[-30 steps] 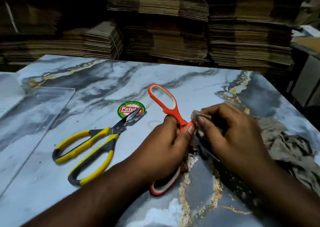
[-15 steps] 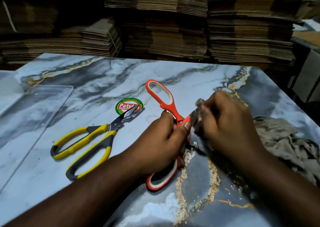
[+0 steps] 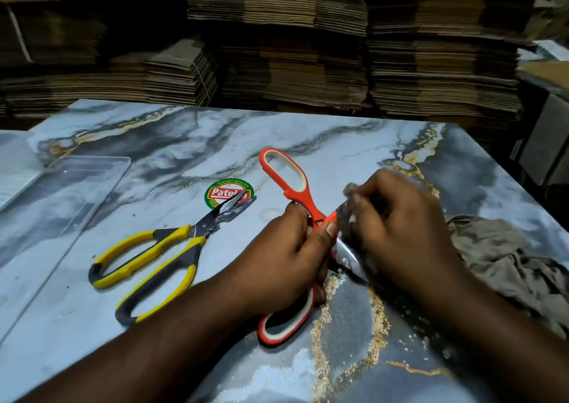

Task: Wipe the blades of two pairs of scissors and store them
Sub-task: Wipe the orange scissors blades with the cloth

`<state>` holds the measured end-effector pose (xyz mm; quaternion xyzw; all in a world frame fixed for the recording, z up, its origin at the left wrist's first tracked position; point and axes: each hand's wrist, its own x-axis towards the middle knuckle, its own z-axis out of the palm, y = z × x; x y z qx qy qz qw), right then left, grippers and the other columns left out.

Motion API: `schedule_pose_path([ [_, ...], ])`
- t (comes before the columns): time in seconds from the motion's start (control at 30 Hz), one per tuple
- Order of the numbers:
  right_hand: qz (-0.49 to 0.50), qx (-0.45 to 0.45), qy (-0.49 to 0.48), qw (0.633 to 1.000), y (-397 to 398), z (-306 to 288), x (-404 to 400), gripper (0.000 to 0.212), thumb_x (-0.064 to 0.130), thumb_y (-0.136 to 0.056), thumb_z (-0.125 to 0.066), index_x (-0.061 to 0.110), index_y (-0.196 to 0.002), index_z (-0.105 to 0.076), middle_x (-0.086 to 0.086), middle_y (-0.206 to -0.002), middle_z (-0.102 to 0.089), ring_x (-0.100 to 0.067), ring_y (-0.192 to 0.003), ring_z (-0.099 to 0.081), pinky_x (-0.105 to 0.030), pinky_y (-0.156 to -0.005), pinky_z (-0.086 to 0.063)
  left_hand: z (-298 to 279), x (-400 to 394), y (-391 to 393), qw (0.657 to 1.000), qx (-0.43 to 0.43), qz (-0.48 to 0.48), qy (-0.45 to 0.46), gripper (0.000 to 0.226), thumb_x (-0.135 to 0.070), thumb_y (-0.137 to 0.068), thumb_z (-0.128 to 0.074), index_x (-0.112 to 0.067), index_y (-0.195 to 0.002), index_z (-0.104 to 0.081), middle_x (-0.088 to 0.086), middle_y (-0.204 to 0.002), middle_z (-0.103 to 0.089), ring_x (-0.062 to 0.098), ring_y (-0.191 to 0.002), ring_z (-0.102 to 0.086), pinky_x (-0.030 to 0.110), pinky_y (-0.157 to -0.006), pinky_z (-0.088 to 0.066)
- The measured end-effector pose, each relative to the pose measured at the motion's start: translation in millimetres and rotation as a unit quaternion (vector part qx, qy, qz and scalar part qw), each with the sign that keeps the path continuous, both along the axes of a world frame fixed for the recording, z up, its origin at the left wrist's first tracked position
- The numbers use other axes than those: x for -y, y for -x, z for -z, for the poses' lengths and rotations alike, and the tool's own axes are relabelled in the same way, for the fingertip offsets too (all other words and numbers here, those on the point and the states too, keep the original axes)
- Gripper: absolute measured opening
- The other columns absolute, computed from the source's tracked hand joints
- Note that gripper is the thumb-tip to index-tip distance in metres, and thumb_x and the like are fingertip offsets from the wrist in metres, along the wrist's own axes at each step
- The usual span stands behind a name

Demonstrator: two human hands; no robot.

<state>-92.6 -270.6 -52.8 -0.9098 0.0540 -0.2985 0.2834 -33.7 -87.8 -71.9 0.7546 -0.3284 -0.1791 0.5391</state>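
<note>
Your marble-patterned table [image 3: 338,144] fronts stacked cardboard [image 3: 308,48]. Your left hand [image 3: 286,258] grips the orange scissors [image 3: 295,190]; your right hand [image 3: 400,227] pinches the cloth [image 3: 508,261] on a blade.

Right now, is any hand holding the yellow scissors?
No, the yellow scissors lie alone on the table; both hands work on the orange scissors.
</note>
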Motion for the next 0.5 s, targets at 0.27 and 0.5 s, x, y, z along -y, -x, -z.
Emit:
schedule_pose_path([
  [0.27,0.037,0.095,-0.170,0.980,9.8,-18.2,39.7,0.013,0.035,-0.109,-0.057,0.042,-0.099,-0.055,0.029,-0.085,-0.065,0.003,-0.076,-0.061,-0.021,-0.069,-0.049,-2.3,1.2,5.4,1.000,-0.003,-0.012,0.014,0.031,-0.053,-0.102,-0.047,-0.022,-0.097,-0.046,0.000,-0.063,-0.065,0.028,-0.056,-0.070,0.060,-0.065,-0.059],
  [0.5,-0.041,0.002,-0.068,0.997,20.0,-11.5,1.9,0.001,0.031,-0.103,-0.064,0.030,-0.104,-0.065,0.014,-0.086,-0.072,-0.003,-0.080,-0.068,-0.015,-0.064,-0.047,-3.9,1.5,6.1,1.000,-0.006,-0.017,0.021,0.029,-0.052,-0.099,-0.049,-0.023,-0.098,-0.048,0.003,-0.064,-0.066,0.030,-0.055,-0.069,0.063,-0.065,-0.057],
])
